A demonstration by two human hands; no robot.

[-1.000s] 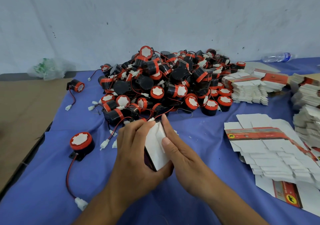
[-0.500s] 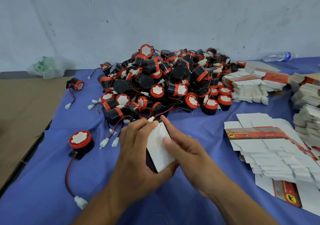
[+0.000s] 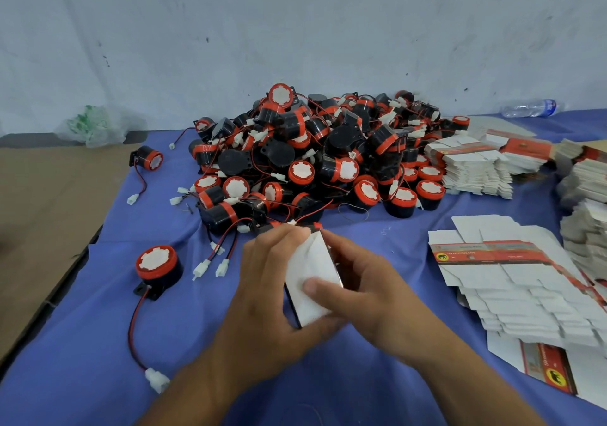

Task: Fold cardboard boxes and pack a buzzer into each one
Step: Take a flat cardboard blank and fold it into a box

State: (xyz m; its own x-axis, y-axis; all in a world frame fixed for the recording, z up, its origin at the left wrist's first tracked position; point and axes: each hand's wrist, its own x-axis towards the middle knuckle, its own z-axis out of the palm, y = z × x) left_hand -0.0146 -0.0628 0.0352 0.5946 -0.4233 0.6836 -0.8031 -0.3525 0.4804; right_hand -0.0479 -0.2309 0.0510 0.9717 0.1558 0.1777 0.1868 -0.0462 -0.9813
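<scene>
Two hands grip one white box (image 3: 310, 281) above the blue cloth (image 3: 98, 343): the left hand (image 3: 262, 294) curls round its left side, and the right hand (image 3: 368, 287) presses its thumb on the white face. Loose buzzers (image 3: 315, 156) are heaped just behind, flat blanks (image 3: 525, 281) fanned at right.

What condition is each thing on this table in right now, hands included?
Small box: folded up, held between both hands.
Left hand: grips the box.
Right hand: grips the box, thumb pressing its white face.
Buzzer pile: loose, unpacked, wires tangled.
Lone buzzer: upright, unpacked, wire trailing.
Box blanks: flat, unfolded, fanned out.
Water bottle: lying on its side.
</scene>
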